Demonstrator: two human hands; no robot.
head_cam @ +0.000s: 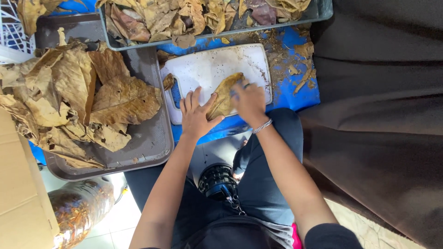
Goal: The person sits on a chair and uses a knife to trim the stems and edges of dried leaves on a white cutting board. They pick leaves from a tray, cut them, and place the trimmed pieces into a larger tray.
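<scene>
Looking down past my knees, there's pale tiled floor [121, 216] under me, glossy, catching soft daylight. To my right a wide sweep of dark brown cloth [378, 115] hangs in heavy folds and fills that whole side, and a patterned beige mat [364, 226] peeks out at its lower edge. On my left a plain cardboard box [20, 193] leans in, and just beside it a clear plastic jar [78, 207] of brownish bits lies on the tiles. Up in the far left corner, a white wire basket [14, 32]. The work surface itself is covered in bright blue sheeting [295, 94]. Light is even, no hard shadows.
</scene>
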